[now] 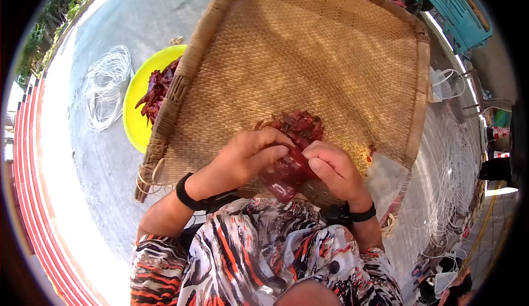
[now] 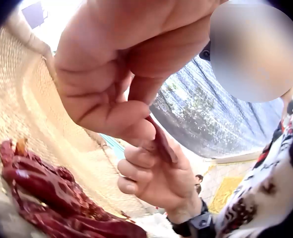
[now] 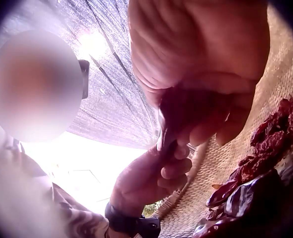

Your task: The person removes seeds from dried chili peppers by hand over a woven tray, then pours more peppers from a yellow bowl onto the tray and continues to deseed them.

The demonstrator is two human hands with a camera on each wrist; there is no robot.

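Observation:
Between both hands is a dark red dried chili pepper (image 2: 163,141), thin and leathery. My left hand (image 1: 248,154) pinches one side of it between thumb and fingertips. Close on the other side, my right hand (image 1: 336,168) grips the pepper with curled fingers and thumb. Under the hands lies a heap of dried chilies (image 1: 300,127), some wrinkled and some glossy, on the near part of a large woven tray (image 1: 297,47). Yellow seeds (image 1: 355,154) are scattered on the weave by the right hand.
Left of the tray, partly beneath its rim, a yellow plate (image 1: 135,113) holds more dried chilies. A coil of white cord (image 1: 107,88) lies on the concrete floor. At the upper right stands a turquoise plastic chair (image 1: 454,11), with a clear plastic container (image 1: 441,85) below it.

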